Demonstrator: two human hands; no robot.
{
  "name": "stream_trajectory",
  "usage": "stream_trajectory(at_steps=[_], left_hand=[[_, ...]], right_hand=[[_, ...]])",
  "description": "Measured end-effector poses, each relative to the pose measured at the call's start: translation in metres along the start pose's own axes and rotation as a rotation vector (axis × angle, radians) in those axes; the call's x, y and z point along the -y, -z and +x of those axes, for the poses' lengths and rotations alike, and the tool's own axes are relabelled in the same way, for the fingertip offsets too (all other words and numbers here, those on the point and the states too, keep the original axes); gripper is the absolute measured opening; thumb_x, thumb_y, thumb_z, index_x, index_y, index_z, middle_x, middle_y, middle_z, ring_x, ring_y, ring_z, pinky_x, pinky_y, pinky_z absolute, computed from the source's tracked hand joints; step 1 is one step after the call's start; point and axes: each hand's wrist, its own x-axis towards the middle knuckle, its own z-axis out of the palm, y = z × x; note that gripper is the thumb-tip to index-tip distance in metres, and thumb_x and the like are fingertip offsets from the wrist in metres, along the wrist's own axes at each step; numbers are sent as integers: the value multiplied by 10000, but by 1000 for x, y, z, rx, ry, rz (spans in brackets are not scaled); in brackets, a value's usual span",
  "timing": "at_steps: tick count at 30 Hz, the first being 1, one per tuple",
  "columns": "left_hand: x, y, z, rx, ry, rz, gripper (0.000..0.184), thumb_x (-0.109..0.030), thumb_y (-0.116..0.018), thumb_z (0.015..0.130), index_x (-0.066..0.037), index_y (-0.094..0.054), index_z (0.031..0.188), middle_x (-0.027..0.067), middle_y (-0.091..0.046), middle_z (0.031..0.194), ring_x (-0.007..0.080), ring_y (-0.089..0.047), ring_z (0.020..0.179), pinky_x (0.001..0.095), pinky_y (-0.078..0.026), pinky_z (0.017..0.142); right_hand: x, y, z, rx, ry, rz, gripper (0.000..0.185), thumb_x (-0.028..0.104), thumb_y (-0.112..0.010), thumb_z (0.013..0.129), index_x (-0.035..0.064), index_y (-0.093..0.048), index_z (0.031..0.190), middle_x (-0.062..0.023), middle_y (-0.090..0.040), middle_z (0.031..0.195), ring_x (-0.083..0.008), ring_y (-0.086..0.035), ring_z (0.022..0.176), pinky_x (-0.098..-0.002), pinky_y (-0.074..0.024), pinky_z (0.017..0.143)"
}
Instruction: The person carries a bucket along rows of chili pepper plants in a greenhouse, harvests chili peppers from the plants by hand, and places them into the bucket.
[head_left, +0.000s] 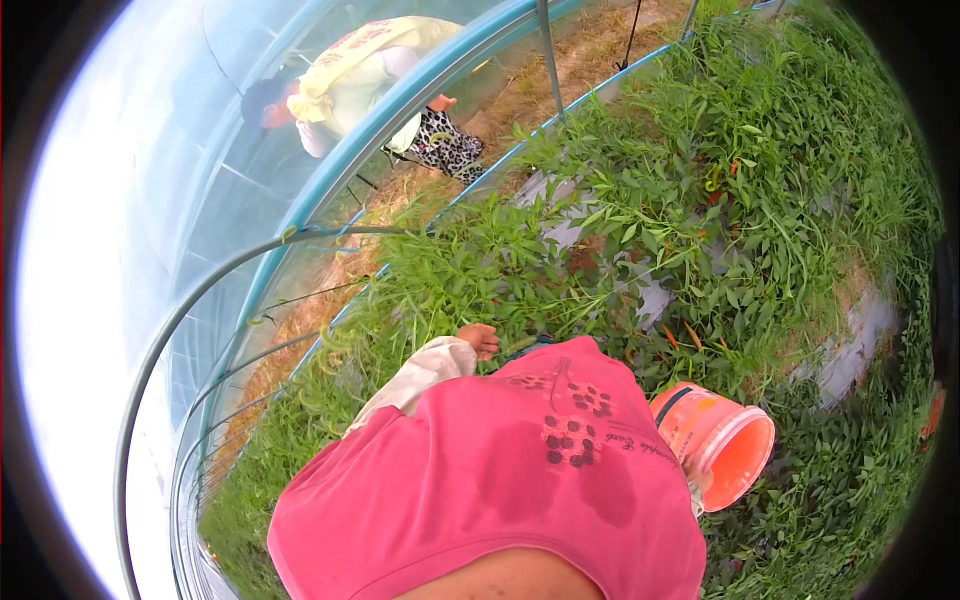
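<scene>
My left hand (pixel 480 341) reaches out past the pink shirt at a pale sleeve (pixel 425 372), low over the green leaves. Its fingers look loosely bent and slightly apart, with nothing visible in them. An orange-pink bucket (pixel 735 458) with a dark stripe hangs tilted at my right side, its mouth turned toward me. Inside, the part I see shows only bare wall. My right hand is hidden behind the shirt and bucket; just a bit of pale cloth (pixel 697 499) shows there. Orange-red peppers (pixel 694 337) hang among the pepper plants (pixel 660 215) ahead.
Grey mulch film (pixel 860 345) lies between the plants, with grass around. Curved hoops (pixel 150 370) and a blue-edged plastic sheet (pixel 330 180) run along the left. Behind the sheet, another person (pixel 370 75) in pale yellow clothing bends over beside a leopard-print cloth (pixel 447 145).
</scene>
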Motion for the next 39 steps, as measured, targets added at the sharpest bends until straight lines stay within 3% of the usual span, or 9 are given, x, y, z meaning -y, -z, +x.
stream_trajectory(at_steps=[3,6,8,18,21,23,27,33,39], left_hand=[[4,0,5,26,3,10,324,-211,-556,861,-90,-515,1159,143,-581,1107,281,-590,918,420,-495,719],[7,-2,6,25,17,30,321,-211,-562,860,-93,-520,1156,133,-590,1089,276,-597,903,418,-496,722],[9,-4,7,10,16,24,311,-210,-557,861,-92,-529,1147,128,-591,1089,274,-599,899,422,-498,726],[11,3,20,10,35,27,312,-176,-534,858,-70,-531,1151,135,-593,1088,277,-597,916,423,-499,732],[5,0,17,13,23,52,313,-167,-535,852,-73,-535,1151,133,-595,1082,276,-599,881,412,-501,714],[-2,-5,13,-3,25,59,311,-168,-537,851,-76,-535,1149,132,-596,1081,268,-599,868,409,-500,710],[-17,-13,7,-7,26,71,313,-188,-540,855,-84,-531,1150,120,-595,1071,241,-592,858,400,-499,708],[-23,-16,8,10,26,49,323,-169,-515,855,-86,-516,1167,111,-585,1088,238,-588,880,400,-501,716],[-28,-17,14,46,1,123,338,-141,-577,803,-76,-525,1131,104,-588,1013,245,-591,838,393,-507,669]], right_hand=[[37,-15,-9,-115,-385,655,412,64,-546,806,-24,-475,1202,-135,-475,1200,-314,-498,1043,-435,-529,816],[44,-15,-17,-163,-229,366,389,-31,-531,779,-74,-478,1163,-156,-500,1146,-307,-509,1008,-442,-539,793],[96,-25,-43,-88,-75,-498,363,-80,-501,763,-101,-486,1125,-162,-517,1103,-312,-518,971,-454,-541,776],[46,-11,-20,-2,-142,-207,302,-69,-463,776,-71,-524,1071,-136,-527,1093,-270,-521,990,-428,-536,800],[14,-10,-4,-108,-175,137,318,30,-475,792,-24,-544,1097,-126,-536,1115,-292,-527,1013,-451,-532,816],[16,-13,3,-274,-584,968,350,133,-488,790,26,-561,1115,-116,-541,1138,-315,-527,1038,-474,-529,820],[-7,-8,12,-204,-615,982,371,175,-510,775,50,-566,1120,-109,-540,1145,-331,-517,1054,-487,-531,812],[-3,-3,11,43,-231,-131,375,171,-503,799,-4,-546,1128,-139,-523,1147,-325,-503,1070,-474,-533,805],[-8,3,24,-224,-708,1043,382,163,-466,851,-37,-489,1175,-139,-495,1191,-318,-474,1115,-460,-496,883]])
